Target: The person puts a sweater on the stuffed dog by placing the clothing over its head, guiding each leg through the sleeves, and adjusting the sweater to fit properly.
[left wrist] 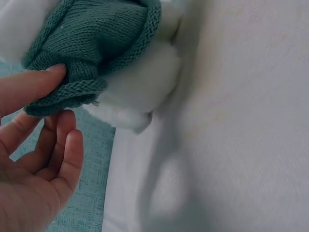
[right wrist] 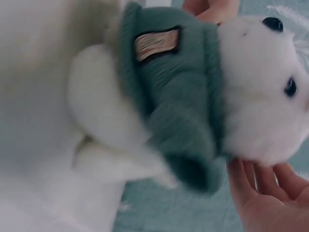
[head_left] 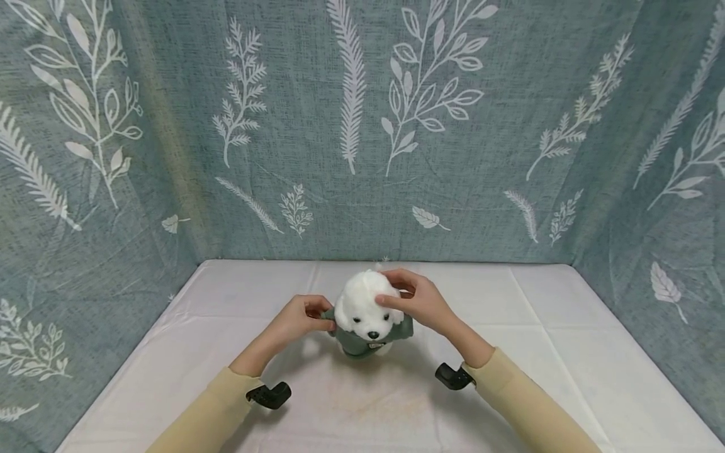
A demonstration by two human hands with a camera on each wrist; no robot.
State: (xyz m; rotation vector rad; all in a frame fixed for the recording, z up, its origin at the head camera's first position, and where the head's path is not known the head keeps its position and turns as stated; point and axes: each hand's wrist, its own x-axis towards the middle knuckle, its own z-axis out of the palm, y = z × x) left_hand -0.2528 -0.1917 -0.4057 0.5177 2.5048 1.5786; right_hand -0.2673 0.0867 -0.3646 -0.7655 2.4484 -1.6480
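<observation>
A: Grips?

B: Left hand [head_left: 302, 316], nine o'clock of the dog [head_left: 358, 299], pinches one sleeve [left wrist: 84, 89]. Dog: on the table [head_left: 198, 352]. Right hand [head_left: 420, 301], two o'clock: thumb and fingers cup the head [right wrist: 260, 106].

A: Handling? Count?

B: Probably light, soft, grippy; hold round the sweater [right wrist: 174, 82]. One dog, one sweater, two hands.

The plush dog [head_left: 362, 292] is white with a black nose [right wrist: 273, 24], and its knitted sweater [left wrist: 104, 31] is green, with a dark-bordered beige patch [right wrist: 157, 44]. The curtain [head_left: 306, 94] is grey-teal, patterned with white leafy sprigs [head_left: 78, 33]; the surface [head_left: 141, 377] is white and the sleeves [head_left: 218, 402] are pale yellow.
</observation>
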